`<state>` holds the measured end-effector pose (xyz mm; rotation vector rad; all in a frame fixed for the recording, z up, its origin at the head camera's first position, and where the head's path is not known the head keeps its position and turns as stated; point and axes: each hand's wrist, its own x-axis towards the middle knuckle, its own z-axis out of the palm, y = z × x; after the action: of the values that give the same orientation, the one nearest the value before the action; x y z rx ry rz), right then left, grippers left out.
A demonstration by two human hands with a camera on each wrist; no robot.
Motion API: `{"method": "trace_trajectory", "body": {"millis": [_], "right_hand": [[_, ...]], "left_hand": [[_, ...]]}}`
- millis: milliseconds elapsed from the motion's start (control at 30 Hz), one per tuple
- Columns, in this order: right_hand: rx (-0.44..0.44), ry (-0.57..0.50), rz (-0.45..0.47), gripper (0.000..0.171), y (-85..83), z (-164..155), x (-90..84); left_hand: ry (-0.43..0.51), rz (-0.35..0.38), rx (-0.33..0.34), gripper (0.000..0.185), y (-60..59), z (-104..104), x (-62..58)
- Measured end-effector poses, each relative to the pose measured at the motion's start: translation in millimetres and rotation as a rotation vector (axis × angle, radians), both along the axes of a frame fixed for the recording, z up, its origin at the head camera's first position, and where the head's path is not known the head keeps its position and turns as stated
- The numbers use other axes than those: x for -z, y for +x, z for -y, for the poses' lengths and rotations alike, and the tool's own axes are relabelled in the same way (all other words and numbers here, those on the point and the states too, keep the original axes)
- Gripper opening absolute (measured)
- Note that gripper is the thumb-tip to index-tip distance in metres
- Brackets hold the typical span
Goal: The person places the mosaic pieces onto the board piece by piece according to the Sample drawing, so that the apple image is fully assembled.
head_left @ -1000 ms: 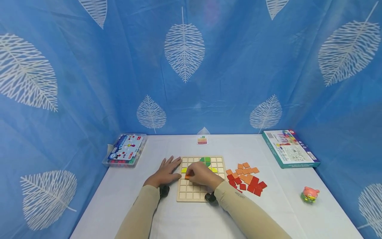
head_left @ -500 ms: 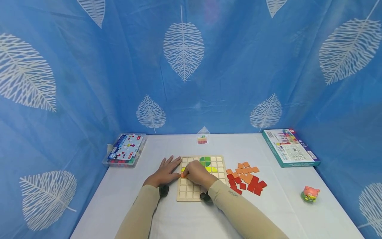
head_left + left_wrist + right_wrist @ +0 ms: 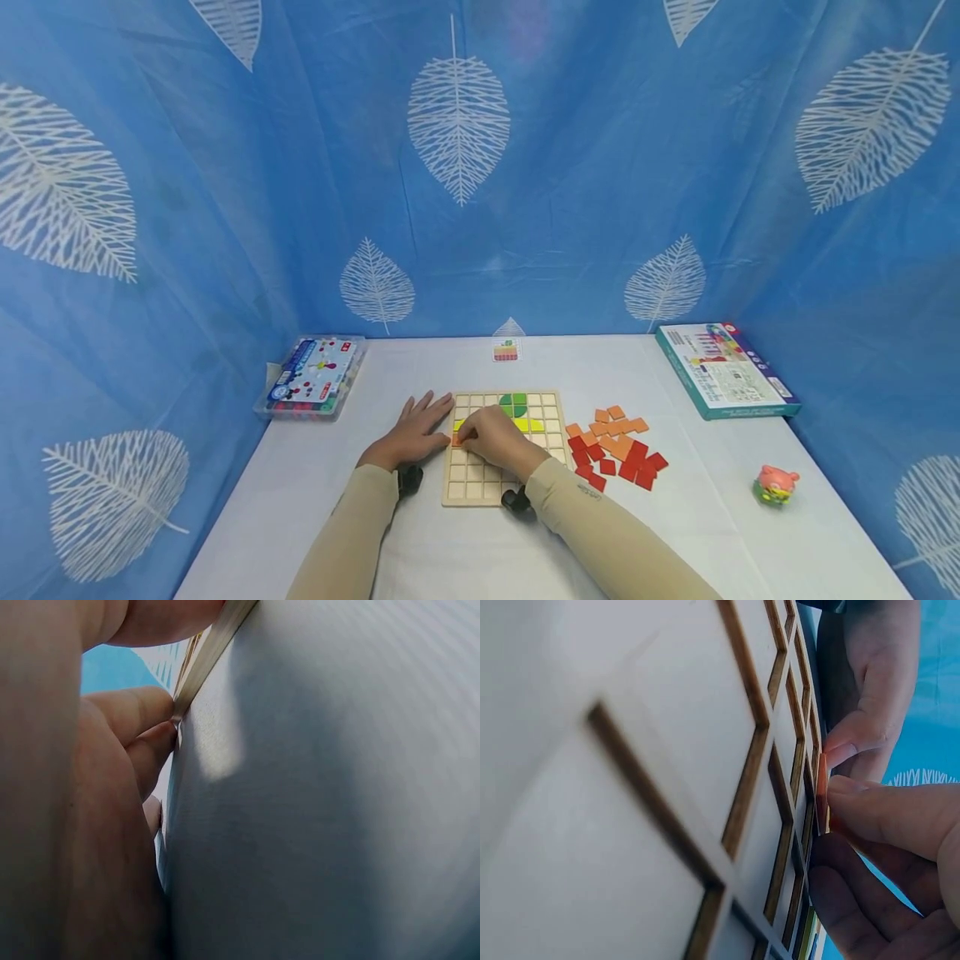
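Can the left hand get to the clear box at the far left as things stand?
Probably yes. The left hand lies flat beside the board, holding nothing, and the table between it and the clear box looks bare.

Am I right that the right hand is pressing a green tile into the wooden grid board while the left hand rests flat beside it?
Not quite: the tile pinched by the right hand is orange, as the right wrist view shows. The left hand does rest flat beside the wooden grid board.
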<state>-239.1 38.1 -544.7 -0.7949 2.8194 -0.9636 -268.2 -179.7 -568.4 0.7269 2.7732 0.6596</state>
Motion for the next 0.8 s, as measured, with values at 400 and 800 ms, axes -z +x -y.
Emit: {"method": "trace_trajectory", "body": {"millis": [400, 800], "right_hand": [[0.073, -0.107, 0.019, 0.009, 3.9, -40.0, -3.7], [0.316, -0.04, 0.078, 0.018, -5.4, -170.8, -7.8]], "left_hand": [[-0.019, 0.023, -0.03, 0.075, 2.5, -3.2, 1.0], [-0.034, 0.024, -0.075, 0.077, 2.6, -6.0, 1.1]]}}
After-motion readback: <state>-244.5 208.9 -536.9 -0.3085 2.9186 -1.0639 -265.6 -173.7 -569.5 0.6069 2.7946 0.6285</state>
